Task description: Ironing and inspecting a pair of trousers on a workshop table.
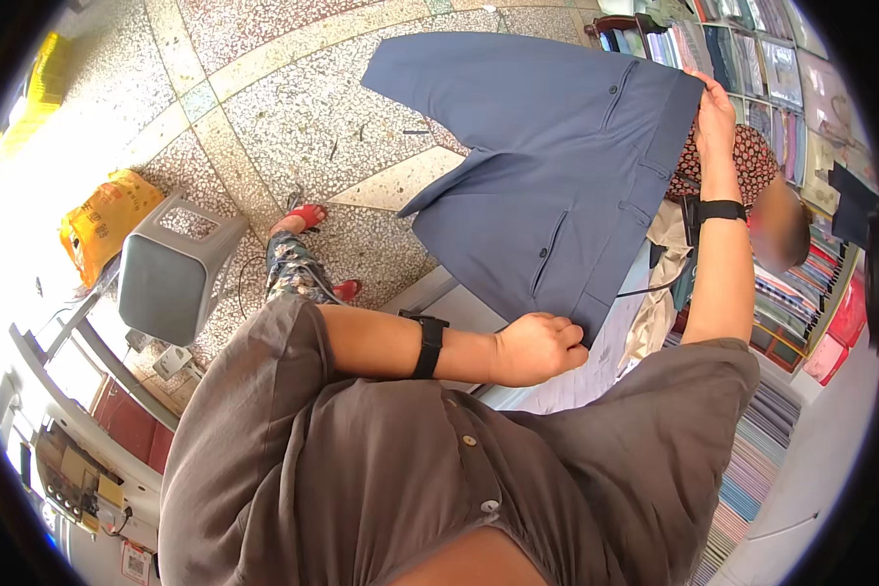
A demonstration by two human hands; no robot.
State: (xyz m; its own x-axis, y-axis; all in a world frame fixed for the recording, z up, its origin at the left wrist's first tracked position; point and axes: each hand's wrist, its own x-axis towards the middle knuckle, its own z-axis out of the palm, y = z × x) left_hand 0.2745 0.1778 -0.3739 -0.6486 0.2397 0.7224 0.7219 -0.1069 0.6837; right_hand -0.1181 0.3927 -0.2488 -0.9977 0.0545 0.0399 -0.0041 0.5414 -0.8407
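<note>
A pair of blue-grey trousers [542, 146] is stretched out in front of me, its legs spread to the left over the floor. Two buttoned welt pockets and several belt loops show on the side facing me. My left hand [538, 350] is closed in a fist on the near end of the waistband. At the far end, my right hand [716, 121] pinches the waistband's corner between thumb and fingers. A black strap [430, 348] circles my left wrist, and another strap [719, 211] with a small device is on the right.
Behind the waistband is another person in patterned clothing [758, 157]. Shelves of folded fabric [769, 66] line the right side. Beige cloth [659, 286] lies on a pale tabletop [571, 384]. A grey stool [165, 278] and an orange plastic bag [110, 220] stand on the terrazzo floor [286, 132].
</note>
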